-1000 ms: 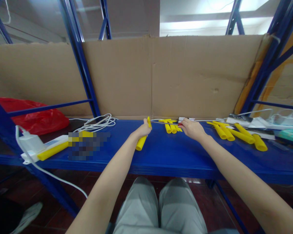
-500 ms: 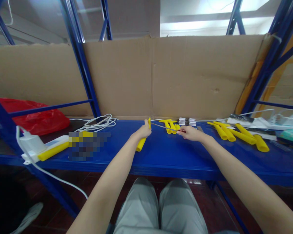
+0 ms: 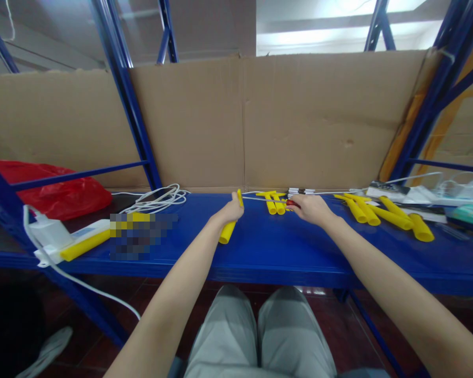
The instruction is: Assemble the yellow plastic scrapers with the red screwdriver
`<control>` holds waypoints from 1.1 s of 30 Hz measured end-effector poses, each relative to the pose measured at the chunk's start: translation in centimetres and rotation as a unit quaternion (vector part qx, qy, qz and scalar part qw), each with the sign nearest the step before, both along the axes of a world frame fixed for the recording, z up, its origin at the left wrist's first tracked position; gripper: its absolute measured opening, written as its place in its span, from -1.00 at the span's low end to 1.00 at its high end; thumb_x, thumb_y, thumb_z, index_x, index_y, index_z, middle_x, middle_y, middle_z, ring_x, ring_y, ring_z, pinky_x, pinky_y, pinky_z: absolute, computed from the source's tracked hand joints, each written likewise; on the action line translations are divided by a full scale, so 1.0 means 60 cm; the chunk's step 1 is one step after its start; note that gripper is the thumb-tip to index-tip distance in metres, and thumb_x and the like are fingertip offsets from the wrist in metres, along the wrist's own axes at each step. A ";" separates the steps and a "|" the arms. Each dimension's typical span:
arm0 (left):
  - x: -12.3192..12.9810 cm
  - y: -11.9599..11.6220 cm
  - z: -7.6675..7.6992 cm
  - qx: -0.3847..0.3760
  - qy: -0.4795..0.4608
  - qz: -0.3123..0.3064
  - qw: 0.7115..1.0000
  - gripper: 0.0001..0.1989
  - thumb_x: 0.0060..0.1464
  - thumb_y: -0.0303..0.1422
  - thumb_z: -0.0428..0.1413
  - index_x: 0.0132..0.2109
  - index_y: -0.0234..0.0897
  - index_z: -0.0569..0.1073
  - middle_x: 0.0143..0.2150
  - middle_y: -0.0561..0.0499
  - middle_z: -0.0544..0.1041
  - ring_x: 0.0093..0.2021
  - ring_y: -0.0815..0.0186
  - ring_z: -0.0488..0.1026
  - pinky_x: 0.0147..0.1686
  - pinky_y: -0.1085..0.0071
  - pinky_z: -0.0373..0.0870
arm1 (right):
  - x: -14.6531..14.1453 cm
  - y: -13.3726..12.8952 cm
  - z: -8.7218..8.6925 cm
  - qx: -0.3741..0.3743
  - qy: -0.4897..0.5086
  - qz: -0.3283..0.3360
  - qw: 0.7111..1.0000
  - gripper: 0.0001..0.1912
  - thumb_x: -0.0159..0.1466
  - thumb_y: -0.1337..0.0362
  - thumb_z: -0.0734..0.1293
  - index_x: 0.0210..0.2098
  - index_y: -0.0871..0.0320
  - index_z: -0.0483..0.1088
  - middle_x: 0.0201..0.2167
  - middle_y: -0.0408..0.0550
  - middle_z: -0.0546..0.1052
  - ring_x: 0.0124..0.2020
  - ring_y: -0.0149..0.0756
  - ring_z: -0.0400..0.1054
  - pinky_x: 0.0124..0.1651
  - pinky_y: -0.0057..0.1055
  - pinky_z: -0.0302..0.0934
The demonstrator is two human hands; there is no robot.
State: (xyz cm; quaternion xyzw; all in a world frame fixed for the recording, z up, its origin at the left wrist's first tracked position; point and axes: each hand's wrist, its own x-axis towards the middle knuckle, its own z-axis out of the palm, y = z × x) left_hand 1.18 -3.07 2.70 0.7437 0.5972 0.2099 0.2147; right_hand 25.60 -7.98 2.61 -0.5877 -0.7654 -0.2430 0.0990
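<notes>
Left hand (image 3: pixel 232 208): you've got it wrapped round the yellow tube (image 3: pixel 227 232), open end tilted toward you; firm grip, but don't squash it.
Right hand (image 3: pixel 310 208): curled on the red handle (image 3: pixel 291 203) of a thin metal rod (image 3: pixel 262 199); go light imo.
Rod alignment: points at the tube's far end, can't tell if touching; line it up before pushing.
Yellow pieces (image 3: pixel 273 206): close behind the rod, so don't bump them.
Blue shelf (image 3: pixel 271 254): tube's above it, handy for bracing.

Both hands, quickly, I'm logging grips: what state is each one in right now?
Left hand: closed around a yellow tube piece.
Right hand: closed on a slim red-handled tool, its shaft pointing toward the left hand.
</notes>
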 end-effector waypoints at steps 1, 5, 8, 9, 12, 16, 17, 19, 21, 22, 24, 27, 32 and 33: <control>0.001 0.000 0.000 0.000 0.000 -0.002 1.000 -0.48 0.14 -0.41 -0.09 0.20 -0.45 -0.06 -0.17 -0.35 0.48 -0.34 0.13 0.49 -0.43 0.33 0.37 | 0.002 0.002 -0.001 0.002 0.000 0.002 1.000 -0.67 0.30 0.13 0.10 -0.18 0.17 0.39 -0.19 0.08 0.52 -0.22 -0.16 0.40 -0.34 -0.40 0.08; 0.004 -0.001 -0.003 -0.004 0.013 -0.006 1.000 -0.39 0.12 -0.43 -0.08 0.25 -0.45 -0.17 -0.13 -0.34 0.48 -0.27 0.14 0.49 -0.37 0.35 0.37 | 0.007 0.007 -0.006 -0.002 0.012 0.004 1.000 -0.75 0.27 0.17 0.15 -0.19 0.15 0.37 -0.16 0.06 0.51 -0.22 -0.18 0.39 -0.37 -0.42 0.06; 0.006 -0.002 -0.005 0.000 0.022 -0.012 1.000 -0.38 0.13 -0.42 -0.08 0.26 -0.46 -0.18 -0.08 -0.37 0.46 -0.21 0.12 0.48 -0.32 0.34 0.37 | 0.006 0.007 -0.008 -0.013 0.028 -0.019 0.999 -0.77 0.25 0.19 0.17 -0.15 0.13 0.33 -0.22 0.03 0.53 -0.25 -0.17 0.40 -0.40 -0.42 0.03; 0.007 -0.002 -0.006 0.002 0.022 -0.013 1.000 -0.39 0.14 -0.41 -0.09 0.26 -0.46 -0.17 -0.07 -0.38 0.45 -0.21 0.12 0.48 -0.31 0.34 0.37 | 0.005 0.006 -0.008 -0.019 0.034 -0.030 0.999 -0.75 0.25 0.17 0.17 -0.14 0.13 0.32 -0.25 0.03 0.53 -0.27 -0.16 0.41 -0.41 -0.42 0.02; 0.008 -0.004 -0.006 0.001 0.018 -0.012 1.000 -0.40 0.15 -0.40 -0.09 0.25 -0.46 -0.15 -0.06 -0.38 0.45 -0.20 0.13 0.48 -0.31 0.35 0.36 | 0.000 0.003 -0.006 -0.040 0.053 -0.051 0.996 -0.64 0.26 0.06 0.16 -0.11 0.18 0.30 -0.30 0.09 0.54 -0.29 -0.13 0.41 -0.41 -0.40 0.03; 0.007 -0.003 -0.007 0.007 0.023 -0.006 1.000 -0.40 0.15 -0.41 -0.08 0.25 -0.48 -0.16 -0.05 -0.38 0.45 -0.20 0.14 0.48 -0.31 0.37 0.36 | -0.003 0.002 -0.003 -0.077 0.056 -0.020 0.995 -0.65 0.31 0.10 0.06 -0.20 0.18 0.35 -0.26 0.11 0.53 -0.26 -0.17 0.41 -0.35 -0.41 0.06; 0.006 -0.002 -0.008 0.009 0.023 -0.006 1.000 -0.40 0.15 -0.41 -0.08 0.25 -0.48 -0.16 -0.05 -0.38 0.45 -0.20 0.14 0.48 -0.31 0.36 0.36 | -0.002 0.003 -0.003 -0.084 0.056 -0.010 0.995 -0.66 0.32 0.12 0.07 -0.24 0.17 0.37 -0.26 0.09 0.53 -0.26 -0.18 0.41 -0.35 -0.42 0.07; 0.006 -0.001 -0.009 0.011 0.021 -0.007 1.000 -0.40 0.15 -0.42 -0.09 0.25 -0.48 -0.17 -0.05 -0.39 0.45 -0.19 0.13 0.48 -0.30 0.36 0.36 | 0.002 0.005 -0.003 -0.084 0.061 0.000 0.995 -0.70 0.29 0.12 0.12 -0.28 0.16 0.38 -0.28 0.06 0.54 -0.28 -0.20 0.41 -0.38 -0.43 0.06; 0.006 0.000 -0.010 0.011 0.020 -0.009 1.000 -0.40 0.15 -0.42 -0.08 0.25 -0.50 -0.16 -0.05 -0.40 0.45 -0.18 0.13 0.48 -0.29 0.35 0.36 | 0.005 0.007 -0.005 -0.069 0.065 -0.001 0.995 -0.72 0.25 0.09 0.18 -0.30 0.15 0.38 -0.31 0.04 0.54 -0.30 -0.20 0.41 -0.40 -0.44 0.05; 0.006 0.001 -0.010 0.011 0.019 -0.010 1.000 -0.40 0.14 -0.43 -0.08 0.25 -0.50 -0.16 -0.05 -0.41 0.44 -0.17 0.12 0.48 -0.28 0.35 0.36 | 0.006 0.008 -0.006 -0.062 0.065 -0.003 0.996 -0.73 0.24 0.09 0.20 -0.30 0.15 0.37 -0.33 0.03 0.54 -0.31 -0.20 0.41 -0.41 -0.44 0.04; 0.006 0.002 -0.011 0.012 0.015 -0.013 1.000 -0.40 0.14 -0.43 -0.08 0.25 -0.50 -0.15 -0.05 -0.41 0.44 -0.15 0.12 0.48 -0.26 0.34 0.36 | 0.005 0.008 -0.007 -0.056 0.061 -0.010 0.996 -0.74 0.23 0.09 0.21 -0.27 0.15 0.37 -0.34 0.02 0.54 -0.32 -0.20 0.41 -0.43 -0.44 0.03; 0.006 0.004 -0.012 0.012 0.014 -0.012 1.000 -0.41 0.14 -0.43 -0.08 0.25 -0.49 -0.14 -0.04 -0.40 0.44 -0.13 0.11 0.47 -0.24 0.33 0.35 | 0.001 0.005 -0.006 -0.065 0.057 -0.024 0.996 -0.69 0.24 0.05 0.19 -0.24 0.15 0.36 -0.34 0.04 0.54 -0.31 -0.17 0.41 -0.43 -0.42 0.03; 0.005 0.007 -0.014 0.015 0.016 -0.014 1.000 -0.41 0.13 -0.44 -0.09 0.24 -0.48 -0.15 -0.06 -0.40 0.45 -0.14 0.10 0.47 -0.24 0.30 0.35 | -0.002 0.002 -0.001 -0.095 0.059 -0.016 0.994 -0.65 0.31 0.10 0.06 -0.26 0.16 0.37 -0.27 0.07 0.54 -0.26 -0.18 0.41 -0.35 -0.42 0.09; 0.005 0.007 -0.013 0.015 0.020 -0.015 1.000 -0.42 0.14 -0.44 -0.10 0.24 -0.48 -0.15 -0.05 -0.41 0.44 -0.15 0.10 0.47 -0.24 0.30 0.35 | -0.001 0.003 -0.001 -0.099 0.061 -0.010 0.993 -0.67 0.32 0.13 0.06 -0.28 0.16 0.37 -0.26 0.07 0.53 -0.25 -0.20 0.41 -0.34 -0.43 0.09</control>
